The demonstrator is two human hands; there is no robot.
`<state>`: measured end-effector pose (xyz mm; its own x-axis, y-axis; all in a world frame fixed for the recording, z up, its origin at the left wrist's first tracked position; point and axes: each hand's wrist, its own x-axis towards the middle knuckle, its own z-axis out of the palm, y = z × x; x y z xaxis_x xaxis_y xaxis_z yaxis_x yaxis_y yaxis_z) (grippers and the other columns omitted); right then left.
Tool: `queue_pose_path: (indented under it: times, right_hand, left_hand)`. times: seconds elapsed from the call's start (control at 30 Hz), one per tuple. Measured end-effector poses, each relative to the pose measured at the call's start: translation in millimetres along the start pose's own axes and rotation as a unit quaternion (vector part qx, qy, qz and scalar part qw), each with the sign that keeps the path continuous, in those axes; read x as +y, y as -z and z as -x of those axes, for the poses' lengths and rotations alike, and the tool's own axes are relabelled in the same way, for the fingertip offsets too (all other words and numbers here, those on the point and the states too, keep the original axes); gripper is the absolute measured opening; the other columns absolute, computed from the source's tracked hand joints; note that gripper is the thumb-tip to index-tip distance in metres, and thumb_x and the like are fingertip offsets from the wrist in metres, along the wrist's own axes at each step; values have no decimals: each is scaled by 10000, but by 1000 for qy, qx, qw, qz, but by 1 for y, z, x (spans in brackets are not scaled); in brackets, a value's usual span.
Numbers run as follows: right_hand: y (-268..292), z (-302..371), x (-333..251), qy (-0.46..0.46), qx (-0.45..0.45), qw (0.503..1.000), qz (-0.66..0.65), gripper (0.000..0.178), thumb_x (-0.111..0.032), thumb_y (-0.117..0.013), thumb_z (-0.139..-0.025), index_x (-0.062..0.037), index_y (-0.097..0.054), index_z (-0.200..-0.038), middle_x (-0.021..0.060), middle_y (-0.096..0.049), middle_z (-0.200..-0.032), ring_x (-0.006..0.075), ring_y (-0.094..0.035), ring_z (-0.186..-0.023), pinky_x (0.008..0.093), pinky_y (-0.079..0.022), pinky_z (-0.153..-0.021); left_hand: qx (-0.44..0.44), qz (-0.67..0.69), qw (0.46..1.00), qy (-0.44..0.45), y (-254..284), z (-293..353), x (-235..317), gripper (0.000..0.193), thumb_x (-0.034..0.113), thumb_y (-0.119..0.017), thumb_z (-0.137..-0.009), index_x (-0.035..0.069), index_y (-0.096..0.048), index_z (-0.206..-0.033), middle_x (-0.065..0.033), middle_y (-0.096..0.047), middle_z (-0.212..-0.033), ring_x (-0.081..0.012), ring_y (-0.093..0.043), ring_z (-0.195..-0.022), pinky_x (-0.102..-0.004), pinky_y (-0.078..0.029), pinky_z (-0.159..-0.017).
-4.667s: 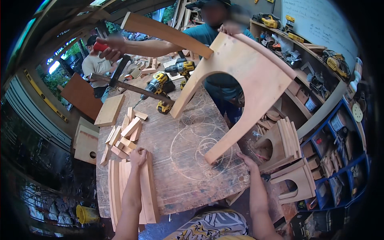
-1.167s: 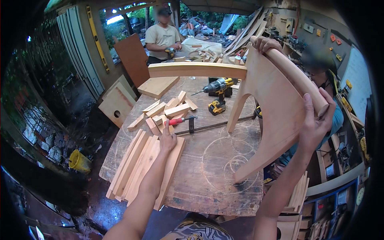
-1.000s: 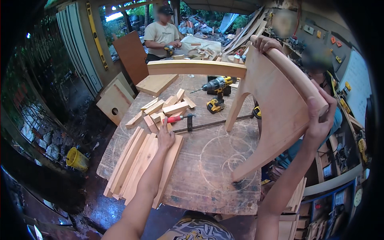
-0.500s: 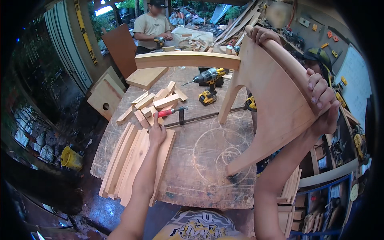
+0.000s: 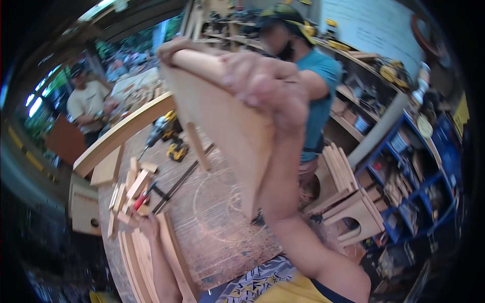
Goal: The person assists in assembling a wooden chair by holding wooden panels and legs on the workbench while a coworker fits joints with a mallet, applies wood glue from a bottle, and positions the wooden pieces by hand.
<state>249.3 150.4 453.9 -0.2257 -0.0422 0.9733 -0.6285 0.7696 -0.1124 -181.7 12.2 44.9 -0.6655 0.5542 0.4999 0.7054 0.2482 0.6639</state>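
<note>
My right hand (image 5: 268, 88) grips the rounded top edge of a curved wooden furniture frame (image 5: 217, 116), which stands tilted on the workbench. A long wooden rail (image 5: 126, 129) reaches left from the frame. Another person's hand (image 5: 174, 48) holds the far end of that same top edge. Low on the left, my left hand (image 5: 150, 225) is closed at the red handle of a bar clamp (image 5: 140, 202); its fingers are partly blurred. The clamp's dark bar (image 5: 174, 187) lies across the workbench (image 5: 217, 252) toward the frame's leg.
Short wood blocks (image 5: 136, 184) lie piled beyond the clamp, with long boards (image 5: 136, 262) by my left forearm. A yellow drill (image 5: 169, 134) stands behind the rail. A person in a teal shirt (image 5: 321, 86) is close by on the right; another person (image 5: 88, 103) stands far left.
My view has swung to the right, so the bench and clamp sit farther left. The person in teal now shows beside the frame. Both my hands keep their places on the frame and clamp.
</note>
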Motion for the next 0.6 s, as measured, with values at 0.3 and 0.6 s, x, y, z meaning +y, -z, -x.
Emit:
queue_pose_path:
  times: [0.3, 0.6]
  right_hand:
    - [1, 11, -10, -37, 93, 994, -53, 296, -84, -832, -789, -21, -610, -604, 13, -557, -667, 173, -539, -819, 411, -455, -952]
    - [21, 13, -9, -26, 5, 1000, -11, 281, -203, -558, -976, -66, -546, -731, 79, -581, -796, 221, -553, -827, 422, -432, -924]
  left_hand:
    - [-64, 4, 998, 20, -1, 10, 10, 982, 6, -616, -800, 121, -63, -1604, -295, -254, -1568, -255, -607, -802, -368, -520, -718]
    - [-111, -86, 988, 63, -9, 8, 20, 705, 347, -594, -920, 87, -347, -1527, -292, -537, -1367, -409, -648, -1069, -456, -491, -963]
